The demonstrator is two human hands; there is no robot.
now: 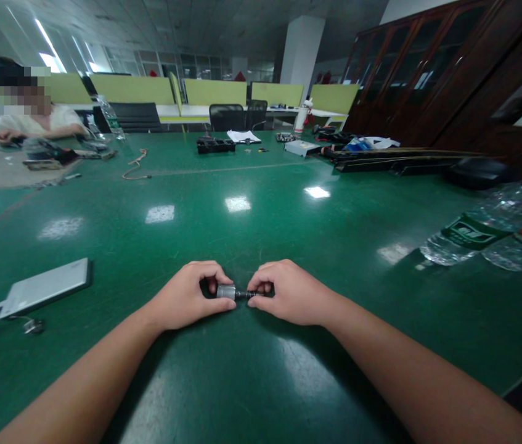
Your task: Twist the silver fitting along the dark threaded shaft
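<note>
Between both hands lies a small silver metal cylinder with a dark ridged shaft, looking like a small motor with a screw or spring on it. My left hand pinches the cylinder between thumb and fingers. On the other side, my right hand has its thumb and fingertips closed round the shaft's far end, which they partly hide. The piece is held level, just over or on the green table; I cannot tell whether it touches.
A silver power bank-like box with a cable lies left, beside a small metal part. Plastic bottles stand at right. Farther off are a black tray, a cord, long dark strips and a seated person.
</note>
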